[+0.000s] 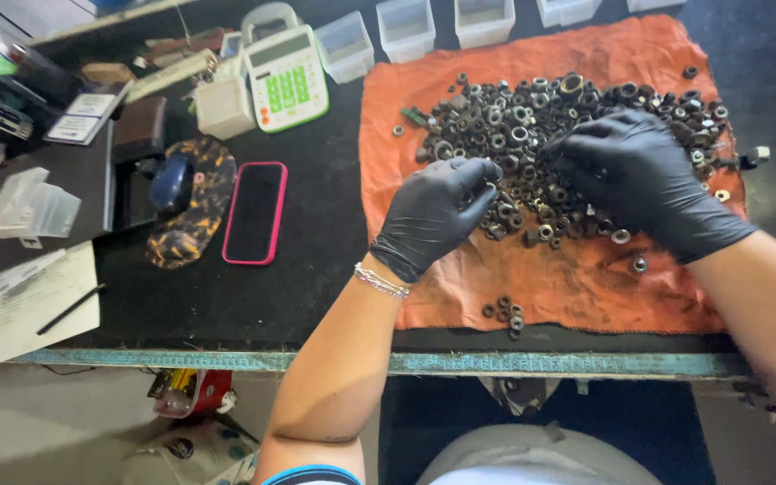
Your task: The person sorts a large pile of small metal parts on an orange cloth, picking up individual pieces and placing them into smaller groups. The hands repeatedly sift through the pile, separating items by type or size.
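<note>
Left hand (437,211) pinches a nut; right hand (635,175) digs the nut pile (532,135); plastic bins (406,27) look empty.

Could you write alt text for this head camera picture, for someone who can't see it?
Two black-gloved hands, left hand and right hand, pick through a pile of dark metal nuts on an orange cloth. Beside it lie a pink-edged phone, a green-keyed calculator and clear plastic bins.

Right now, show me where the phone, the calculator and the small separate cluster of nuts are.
phone (255,213), head view, middle of its dark screen.
calculator (287,81), head view, on its green keys.
small cluster of nuts (507,315), head view, centre of the group on the orange cloth (577,287), near its front edge.
</note>
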